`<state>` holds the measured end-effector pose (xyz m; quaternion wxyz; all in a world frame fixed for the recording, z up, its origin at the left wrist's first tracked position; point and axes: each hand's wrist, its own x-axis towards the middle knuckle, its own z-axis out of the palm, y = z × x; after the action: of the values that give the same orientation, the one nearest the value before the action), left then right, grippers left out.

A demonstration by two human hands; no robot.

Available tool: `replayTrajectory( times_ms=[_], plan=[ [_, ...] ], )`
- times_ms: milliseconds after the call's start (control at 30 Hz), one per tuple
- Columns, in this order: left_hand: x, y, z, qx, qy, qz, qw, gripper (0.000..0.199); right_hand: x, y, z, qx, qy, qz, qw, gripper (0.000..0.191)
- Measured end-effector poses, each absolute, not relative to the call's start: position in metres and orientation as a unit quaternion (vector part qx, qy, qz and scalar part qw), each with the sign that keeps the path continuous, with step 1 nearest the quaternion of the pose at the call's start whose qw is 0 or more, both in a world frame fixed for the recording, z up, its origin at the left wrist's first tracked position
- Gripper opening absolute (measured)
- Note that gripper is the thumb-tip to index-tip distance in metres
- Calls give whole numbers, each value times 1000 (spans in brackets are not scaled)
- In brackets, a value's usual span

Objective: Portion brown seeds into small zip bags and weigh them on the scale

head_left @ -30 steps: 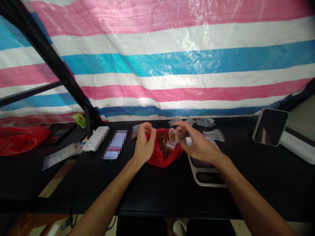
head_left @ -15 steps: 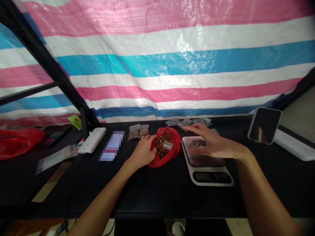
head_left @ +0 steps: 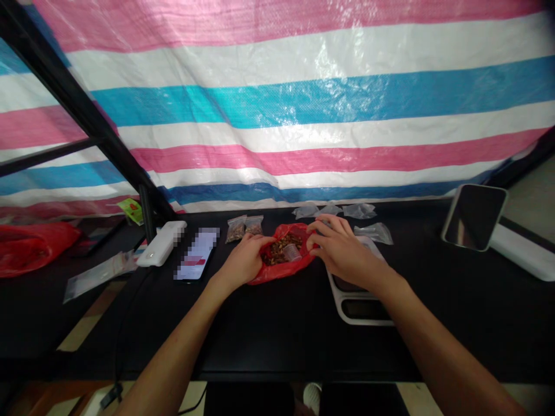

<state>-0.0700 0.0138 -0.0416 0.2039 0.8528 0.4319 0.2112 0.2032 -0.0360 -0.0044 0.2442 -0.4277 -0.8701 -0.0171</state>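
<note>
A red plastic bag (head_left: 284, 270) lies open on the black table, holding small brown pieces (head_left: 274, 252) and a clear plastic cup (head_left: 292, 252). My left hand (head_left: 243, 258) grips the bag's left rim between thumb and fingers. At the right rim, my right hand (head_left: 340, 248) has its fingers curled round the bag's edge. Beneath my right hand and forearm is a white kitchen scale (head_left: 344, 312), its plate mostly hidden. Two small filled zip bags (head_left: 236, 229) stand behind my left hand.
Several clear bags (head_left: 359, 211) lie along the back edge, another (head_left: 375, 233) behind the scale. Left are a phone (head_left: 197, 254), white power bank (head_left: 161, 245), flat clear packet (head_left: 99, 276) and red bag (head_left: 34, 248). A propped phone (head_left: 476, 218) stands right.
My right hand has moved left from above the scale to the red bag's right rim and closed on it. The bag's opening looks flatter and wider. The view has shifted slightly.
</note>
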Motion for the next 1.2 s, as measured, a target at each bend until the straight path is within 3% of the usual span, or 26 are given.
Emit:
replayTrajectory(
  times_ms=[133, 267, 367, 533, 633, 733, 933, 1067, 1200],
  plan=[
    [-76, 16, -34, 861, 436, 191, 179, 64, 215, -37, 11, -414, -864, 51, 282, 19],
    [-71, 10, -21, 844, 439, 251, 181, 77, 224, -40, 28, -384, -862, 97, 317, 12],
    [-64, 6, -17, 836, 423, 284, 204, 72, 236, -42, 30, -404, -844, 111, 336, 11],
    [-57, 4, -27, 852, 421, 245, 195, 54, 275, -41, 16, -494, -808, 217, 237, 73],
    [-56, 3, -31, 861, 404, 204, 231, 54, 293, -39, 8, -523, -795, 249, 179, 91],
    [-56, 1, -31, 871, 389, 186, 235, 59, 297, -34, 3, -535, -795, 227, 173, 85],
    [-56, -3, -28, 878, 350, 182, 269, 63, 292, -30, 5, -558, -763, 278, 171, 45],
    [-55, -2, -26, 874, 332, 222, 277, 56, 280, -31, 17, -528, -733, 334, 270, 47],
    [-54, -1, -25, 863, 327, 291, 254, 47, 249, -32, 20, -466, -750, 268, 384, 44]
  ],
)
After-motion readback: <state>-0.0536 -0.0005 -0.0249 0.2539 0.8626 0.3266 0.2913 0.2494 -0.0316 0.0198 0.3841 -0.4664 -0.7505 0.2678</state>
